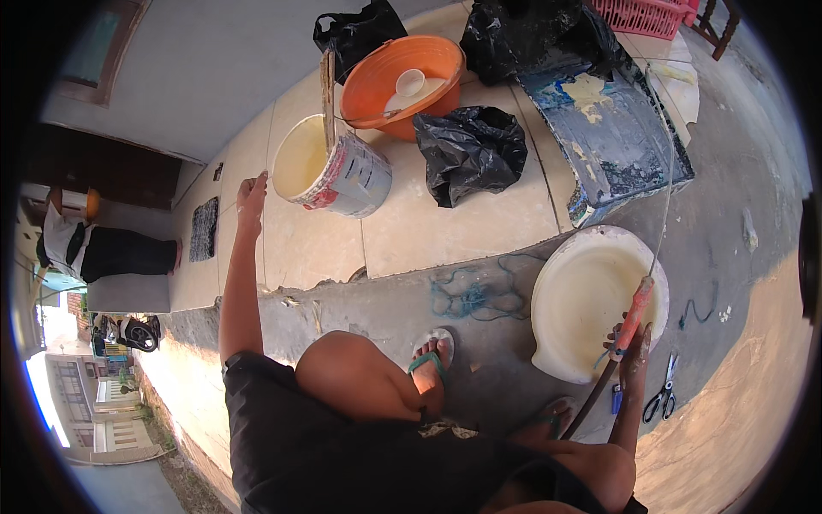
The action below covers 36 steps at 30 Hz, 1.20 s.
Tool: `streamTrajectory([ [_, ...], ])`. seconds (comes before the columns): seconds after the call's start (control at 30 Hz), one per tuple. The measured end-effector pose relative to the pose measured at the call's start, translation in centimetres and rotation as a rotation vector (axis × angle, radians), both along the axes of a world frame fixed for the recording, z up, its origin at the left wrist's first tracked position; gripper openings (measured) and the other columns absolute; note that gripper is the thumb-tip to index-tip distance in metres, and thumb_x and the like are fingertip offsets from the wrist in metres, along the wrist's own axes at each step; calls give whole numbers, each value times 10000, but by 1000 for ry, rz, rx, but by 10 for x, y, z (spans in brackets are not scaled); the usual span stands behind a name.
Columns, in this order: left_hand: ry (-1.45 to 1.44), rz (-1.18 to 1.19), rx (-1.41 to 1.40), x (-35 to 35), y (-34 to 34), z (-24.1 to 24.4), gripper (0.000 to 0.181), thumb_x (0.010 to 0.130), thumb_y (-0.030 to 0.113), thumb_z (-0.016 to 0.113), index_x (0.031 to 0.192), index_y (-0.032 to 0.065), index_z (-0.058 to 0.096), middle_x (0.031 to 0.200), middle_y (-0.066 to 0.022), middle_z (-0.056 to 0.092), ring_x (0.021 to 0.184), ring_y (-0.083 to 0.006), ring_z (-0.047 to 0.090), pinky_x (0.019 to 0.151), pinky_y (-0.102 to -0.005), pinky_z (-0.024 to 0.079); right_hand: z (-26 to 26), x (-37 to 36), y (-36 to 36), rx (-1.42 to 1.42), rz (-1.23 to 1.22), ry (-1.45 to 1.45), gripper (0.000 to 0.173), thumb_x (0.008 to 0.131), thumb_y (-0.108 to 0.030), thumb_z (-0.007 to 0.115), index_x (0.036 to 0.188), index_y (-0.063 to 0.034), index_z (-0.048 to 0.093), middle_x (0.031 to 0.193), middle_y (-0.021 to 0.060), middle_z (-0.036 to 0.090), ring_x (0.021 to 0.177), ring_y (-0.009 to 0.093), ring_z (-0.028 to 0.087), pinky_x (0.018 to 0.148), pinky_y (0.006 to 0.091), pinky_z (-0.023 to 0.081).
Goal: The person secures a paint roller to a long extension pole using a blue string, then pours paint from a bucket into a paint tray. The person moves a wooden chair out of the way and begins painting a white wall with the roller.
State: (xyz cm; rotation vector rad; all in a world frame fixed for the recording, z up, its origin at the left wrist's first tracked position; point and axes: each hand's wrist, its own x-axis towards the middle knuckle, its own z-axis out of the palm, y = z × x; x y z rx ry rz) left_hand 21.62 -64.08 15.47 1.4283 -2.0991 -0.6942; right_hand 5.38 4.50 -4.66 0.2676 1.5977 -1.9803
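My right hand point(636, 353) grips the worn red handle of a long paint roller point(637, 308), with a dark pole joined below it. Its thin metal rod runs up past a paint tray to a pale roller sleeve point(674, 72). This hand lies over the rim of a white plastic basin point(549, 302) with a pale coating inside. My left hand point(250, 199) is raised, fingers bent together, close beside the rim of a paint bucket point(359, 177). Whether the fingers hold the bucket's handle or rim, I cannot tell. A wooden stick point(328, 96) stands in the bucket, which has pale yellowish paint inside.
An orange basin point(401, 58) holds a small white cup point(410, 82). Black plastic bags point(472, 154) and the paint-stained tray point(610, 141) are on the tiled ledge. Scissors point(661, 398), a blue lighter point(617, 398) and tangled twine point(472, 295) lie on the concrete. A person point(122, 250) stands far left.
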Motion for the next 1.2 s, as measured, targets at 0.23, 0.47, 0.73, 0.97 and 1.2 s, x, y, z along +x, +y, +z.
streamTrajectory([
  [0.23, 242, 180, 819, 23, -25, -74, 886, 871, 681, 404, 1377, -43, 338, 1341, -188, 442, 1252, -318, 416, 1039, -495, 354, 8, 8, 8, 4, 34, -11, 647, 960, -536, 376, 1297, 13, 427, 953, 90, 568, 835, 191, 599, 737, 342, 524],
  [0.47, 592, -65, 973, 22, -24, -73, 735, 923, 607, 366, 1356, 12, 372, 1329, -154, 457, 1229, -260, 440, 1054, -472, 346, 34, 9, -11, 246, 73, 4, 499, 895, -349, 623, 1227, 0, 492, 914, 64, 592, 766, 149, 590, 676, 301, 496],
  [0.73, 573, 99, 800, 22, -13, -50, 759, 911, 608, 403, 1386, 20, 331, 1350, -171, 405, 1229, -306, 420, 1088, -472, 287, 63, -92, -47, 710, -250, 816, 580, 853, -349, 674, 1258, 16, 478, 1123, 129, 569, 1003, 218, 542, 846, 336, 436],
  [0.97, 314, -550, -604, -48, 149, 34, 340, 909, 128, 525, 1198, -33, 444, 1181, -150, 521, 985, -211, 491, 866, -351, 405, 48, -119, -41, 385, 105, 268, 753, 828, -505, 657, 1320, 17, 429, 1129, 178, 570, 994, 243, 588, 859, 345, 464],
  [1.2, -125, -1260, 833, -206, 304, -35, 491, 959, 352, 503, 1270, -21, 432, 1123, -139, 555, 1071, -221, 545, 951, -345, 428, 39, -13, -28, 434, -285, 528, 853, 819, -265, 709, 1441, -26, 177, 1089, 166, 586, 930, 230, 625, 755, 328, 517],
])
